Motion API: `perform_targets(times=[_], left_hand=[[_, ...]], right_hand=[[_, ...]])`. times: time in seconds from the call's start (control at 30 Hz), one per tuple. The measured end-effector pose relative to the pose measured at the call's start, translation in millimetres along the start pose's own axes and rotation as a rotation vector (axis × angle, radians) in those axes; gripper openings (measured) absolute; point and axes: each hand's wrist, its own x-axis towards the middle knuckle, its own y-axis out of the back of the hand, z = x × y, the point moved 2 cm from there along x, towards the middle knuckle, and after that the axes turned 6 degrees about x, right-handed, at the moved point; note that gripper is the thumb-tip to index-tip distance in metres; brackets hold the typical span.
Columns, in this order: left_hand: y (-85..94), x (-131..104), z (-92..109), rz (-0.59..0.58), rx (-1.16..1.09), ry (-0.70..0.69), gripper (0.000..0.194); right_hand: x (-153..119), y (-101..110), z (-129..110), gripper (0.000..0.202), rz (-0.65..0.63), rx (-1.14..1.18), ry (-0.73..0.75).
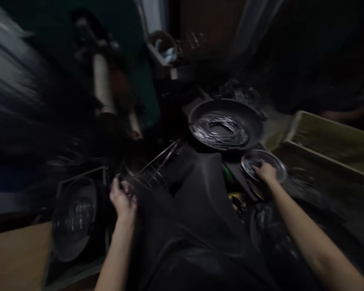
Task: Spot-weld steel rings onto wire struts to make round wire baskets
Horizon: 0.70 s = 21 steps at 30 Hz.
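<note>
My left hand (pixel 123 197) is closed around one end of some thin shiny metal wires (pixel 156 158), which slant up and right over my dark-clad lap (pixel 197 194). Motion blur hides how many wires there are. Over on the right, my right hand (pixel 266 173) reaches into a small round metal dish (pixel 279 166), its fingers bent together down inside. What those fingers hold, if anything, is too dark and blurred to name. Just beyond that dish stands a wide dark pan (pixel 256 123) with a ring-shaped heap of shiny wire pieces (pixel 220 131) in it.
On the left, a dark round basin (pixel 60 238) with shiny pieces sits in a crate-like frame, beside a light board (pixel 18 254). A yellowish-green bin (pixel 330 149) stands at right. Further off are a green machine (pixel 142 89) and a container (pixel 164 46). Another person's arm (pixel 346 113) shows at far right.
</note>
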Motion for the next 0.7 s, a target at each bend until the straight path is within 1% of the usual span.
perform_targets(times=[0.07, 0.1, 0.17, 0.23, 0.3, 0.33, 0.37, 0.4, 0.43, 0.47, 0.53, 0.6, 0.63, 0.7], left_hand=[[-9.4, 8.2, -1.6, 0.014, -0.024, -0.047, 0.032], [-12.3, 13.1, -1.7, 0.017, -0.034, -0.073, 0.033], [-13.7, 21.6, -1.2, 0.020, -0.051, -0.112, 0.036], [-10.2, 27.3, -0.2, 0.043, -0.075, -0.138, 0.039], [-4.5, 31.2, 0.7, 0.082, -0.098, -0.157, 0.040], [-1.6, 33.0, 1.0, 0.099, -0.109, -0.165, 0.040], [0.9, 34.8, 1.3, 0.115, -0.118, -0.173, 0.039], [3.0, 36.8, 1.4, 0.131, -0.124, -0.182, 0.039], [4.7, 38.8, 1.5, 0.148, -0.129, -0.194, 0.038], [6.1, 40.7, 1.6, 0.165, -0.134, -0.206, 0.039], [7.4, 44.4, 2.1, 0.183, -0.141, -0.223, 0.039], [7.6, 47.4, 3.2, 0.177, -0.153, -0.224, 0.039], [7.6, 48.8, 3.9, 0.169, -0.160, -0.221, 0.039], [7.9, 51.7, 5.2, 0.154, -0.174, -0.205, 0.040]], right_hand=[[-4.3, 1.0, 2.1, 0.032, -0.006, -0.053, -0.073], [-6.0, 1.3, 4.8, 0.035, -0.005, -0.074, -0.085], [-9.9, 3.3, 10.0, 0.039, 0.051, -0.090, -0.036], [-16.4, 7.9, 9.9, 0.039, 0.118, -0.050, 0.039], [-28.3, 14.2, -2.8, 0.034, 0.166, 0.074, 0.044], [-37.3, 16.4, -16.2, 0.028, 0.167, 0.178, 0.042], [-48.9, 16.9, -35.0, 0.021, 0.147, 0.311, 0.056], [-63.1, 15.4, -58.7, 0.014, 0.106, 0.467, 0.087], [-79.8, 11.5, -86.6, 0.008, 0.033, 0.635, 0.150], [-98.3, 5.4, -116.8, 0.009, -0.068, 0.810, 0.201], [-136.9, -11.3, -178.3, 0.025, -0.339, 1.071, 0.262], [-169.7, -27.0, -232.3, 0.036, -0.547, 1.223, 0.300], [-181.8, -33.0, -254.3, 0.039, -0.613, 1.259, 0.311], [-197.5, -39.5, -286.9, 0.042, -0.677, 1.303, 0.335]])
